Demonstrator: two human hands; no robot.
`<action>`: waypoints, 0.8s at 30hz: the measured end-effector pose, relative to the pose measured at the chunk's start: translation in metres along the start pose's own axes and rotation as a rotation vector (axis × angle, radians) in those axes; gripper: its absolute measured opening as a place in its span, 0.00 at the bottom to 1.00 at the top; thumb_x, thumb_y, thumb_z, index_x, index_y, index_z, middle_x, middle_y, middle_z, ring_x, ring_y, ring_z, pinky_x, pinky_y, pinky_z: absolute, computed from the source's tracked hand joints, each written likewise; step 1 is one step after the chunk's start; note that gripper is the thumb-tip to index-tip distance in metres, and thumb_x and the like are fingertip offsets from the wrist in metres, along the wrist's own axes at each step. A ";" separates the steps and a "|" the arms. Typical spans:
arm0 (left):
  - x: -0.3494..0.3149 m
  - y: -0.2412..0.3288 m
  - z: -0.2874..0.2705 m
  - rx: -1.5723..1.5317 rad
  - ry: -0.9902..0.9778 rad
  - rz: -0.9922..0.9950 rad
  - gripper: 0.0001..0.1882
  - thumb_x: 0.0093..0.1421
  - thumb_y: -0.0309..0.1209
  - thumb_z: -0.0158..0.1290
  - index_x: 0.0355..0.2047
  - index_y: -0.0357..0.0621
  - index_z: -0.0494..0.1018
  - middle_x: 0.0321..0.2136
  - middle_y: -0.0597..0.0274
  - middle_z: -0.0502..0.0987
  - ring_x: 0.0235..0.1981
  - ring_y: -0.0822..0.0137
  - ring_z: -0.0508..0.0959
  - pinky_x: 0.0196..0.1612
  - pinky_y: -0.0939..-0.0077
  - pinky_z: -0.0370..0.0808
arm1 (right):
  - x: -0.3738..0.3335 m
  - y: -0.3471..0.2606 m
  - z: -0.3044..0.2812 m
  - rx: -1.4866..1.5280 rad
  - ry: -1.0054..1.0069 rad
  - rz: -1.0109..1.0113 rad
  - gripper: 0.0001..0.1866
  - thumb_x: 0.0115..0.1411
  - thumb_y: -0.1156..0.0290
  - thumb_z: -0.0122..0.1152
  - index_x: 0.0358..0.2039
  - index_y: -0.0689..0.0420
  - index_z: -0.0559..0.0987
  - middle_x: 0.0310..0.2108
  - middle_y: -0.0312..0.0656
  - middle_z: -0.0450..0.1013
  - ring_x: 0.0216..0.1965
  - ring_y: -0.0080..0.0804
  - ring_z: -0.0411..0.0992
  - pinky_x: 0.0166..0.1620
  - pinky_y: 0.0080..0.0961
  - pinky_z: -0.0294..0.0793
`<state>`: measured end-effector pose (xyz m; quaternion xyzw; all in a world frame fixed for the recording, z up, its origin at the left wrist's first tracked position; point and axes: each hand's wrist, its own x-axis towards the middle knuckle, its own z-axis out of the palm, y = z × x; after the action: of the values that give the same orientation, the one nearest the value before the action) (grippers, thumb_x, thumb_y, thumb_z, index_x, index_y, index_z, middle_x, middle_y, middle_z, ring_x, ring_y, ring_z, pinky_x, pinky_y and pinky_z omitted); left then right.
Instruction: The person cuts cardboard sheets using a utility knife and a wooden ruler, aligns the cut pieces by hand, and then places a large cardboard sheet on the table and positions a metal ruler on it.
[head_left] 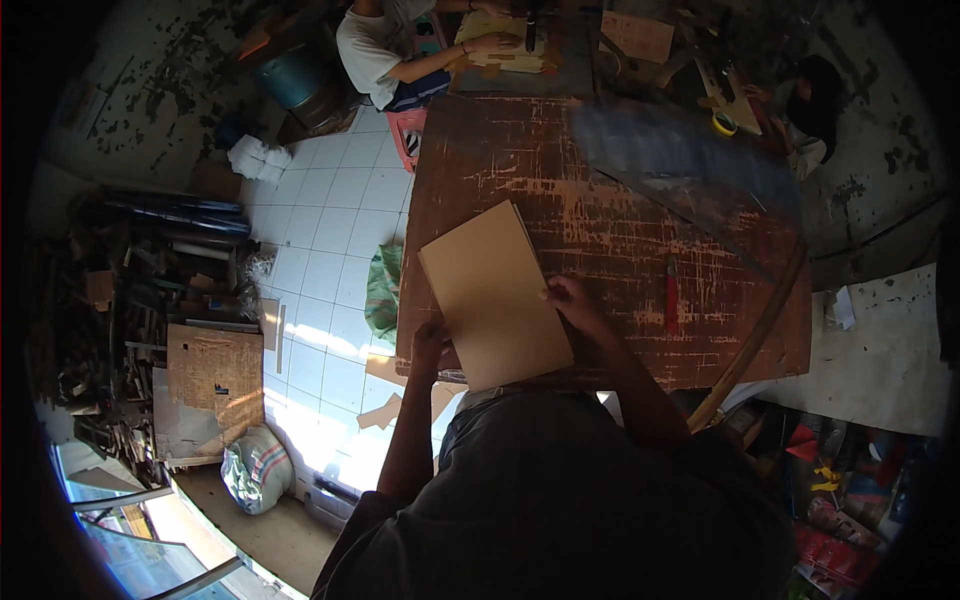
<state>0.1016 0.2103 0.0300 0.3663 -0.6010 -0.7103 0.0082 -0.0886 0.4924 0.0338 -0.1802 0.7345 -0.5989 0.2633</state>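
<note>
A brown rectangular cardboard sheet (497, 297) lies tilted between my hands at the near edge of the worn table; a second edge along its upper right side hints at more than one layer. On its left edge my left hand (431, 343) is closed, fingers wrapped at the border. My right hand (570, 298) pinches the right edge, with the thumb on top. Right of that hand a red cutter-like tool (671, 296) rests on the tabletop. The fingers beneath the sheet are hidden.
The scratched brown table (620, 230) carries a long metal ruler (690, 222) and a blurred clear sheet (680, 150). A wooden strip (752, 340) runs along its right side. One person (375, 55) works at the far left, another (812, 105) at the far right. A green sack (383, 292) lies on the floor.
</note>
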 end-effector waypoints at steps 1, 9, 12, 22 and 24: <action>0.001 -0.002 -0.002 0.001 0.000 -0.002 0.13 0.61 0.32 0.54 0.45 0.42 0.74 0.30 0.68 0.75 0.29 0.76 0.77 0.30 0.84 0.73 | 0.000 -0.001 0.002 0.013 0.004 0.020 0.14 0.62 0.64 0.63 0.41 0.62 0.78 0.32 0.38 0.76 0.36 0.24 0.74 0.42 0.27 0.73; 0.000 -0.003 0.002 -0.005 0.036 0.013 0.10 0.60 0.31 0.53 0.41 0.43 0.74 0.29 0.69 0.75 0.29 0.75 0.78 0.30 0.83 0.72 | -0.002 0.002 0.006 0.085 -0.023 0.076 0.18 0.68 0.59 0.56 0.43 0.63 0.78 0.34 0.38 0.76 0.39 0.24 0.72 0.45 0.27 0.71; -0.001 0.003 0.006 -0.007 0.050 -0.009 0.09 0.60 0.31 0.53 0.40 0.42 0.74 0.30 0.68 0.76 0.29 0.75 0.78 0.30 0.82 0.72 | -0.001 0.013 0.003 0.120 -0.055 0.093 0.18 0.68 0.59 0.55 0.43 0.64 0.78 0.35 0.39 0.76 0.39 0.25 0.71 0.45 0.28 0.71; 0.006 -0.003 -0.002 0.079 0.046 -0.067 0.19 0.59 0.35 0.57 0.47 0.36 0.74 0.34 0.63 0.77 0.33 0.69 0.79 0.35 0.77 0.76 | -0.009 0.012 0.006 -0.064 0.063 0.076 0.16 0.67 0.59 0.57 0.37 0.61 0.78 0.32 0.35 0.74 0.37 0.22 0.70 0.43 0.25 0.70; 0.004 0.001 0.003 0.084 0.050 -0.026 0.18 0.58 0.35 0.57 0.45 0.36 0.74 0.32 0.64 0.77 0.32 0.69 0.79 0.34 0.77 0.76 | -0.010 0.009 0.004 0.004 0.047 0.081 0.16 0.67 0.59 0.57 0.38 0.61 0.79 0.33 0.35 0.75 0.37 0.22 0.70 0.44 0.26 0.70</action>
<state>0.0962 0.2107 0.0285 0.3917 -0.6250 -0.6752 -0.0014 -0.0774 0.4970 0.0263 -0.1354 0.7459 -0.5934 0.2704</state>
